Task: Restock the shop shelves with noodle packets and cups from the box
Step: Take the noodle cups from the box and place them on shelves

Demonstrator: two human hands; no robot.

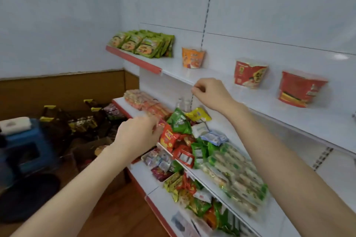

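Both hands curl, grips unclear: left hand [135,134] by a red packet [169,138], right hand [210,92] at the top shelf [217,71] edge. Packets should sit squared, fronts outward.

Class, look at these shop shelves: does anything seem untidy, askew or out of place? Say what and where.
Yes. On the middle shelf a heap of mixed packets lies jumbled, tilted every way, unlike the green noodle packets stacked neatly on the top shelf. The three cups there stand far apart.
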